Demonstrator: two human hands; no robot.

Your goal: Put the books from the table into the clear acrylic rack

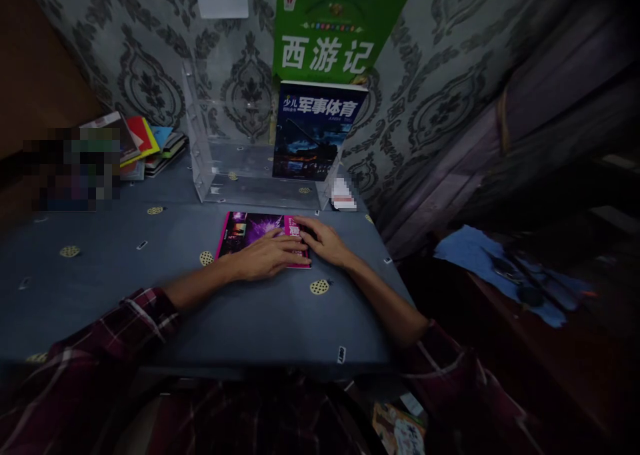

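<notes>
A book with a pink and purple cover [260, 225] lies flat on the blue tablecloth, turned sideways to me. Across its near part rests my left hand [270, 255], open, with the fingers stretched out to the right over the cover. My right hand [325, 241] is open too, its fingers lying on the book's right end, close to the left fingertips. Part of the cover is hidden under both hands. Behind the book stands a clear acrylic rack [200, 148], which holds a dark blue book [315, 135] and, above it, a green book [330, 35].
A pile of books [145, 145] sits at the table's back left, partly blurred out. The tablecloth [280, 321] has pineapple prints. Patterned wallpaper and a grey curtain [450, 155] close off the back and right. Blue cloth [475, 255] lies on a lower surface to the right.
</notes>
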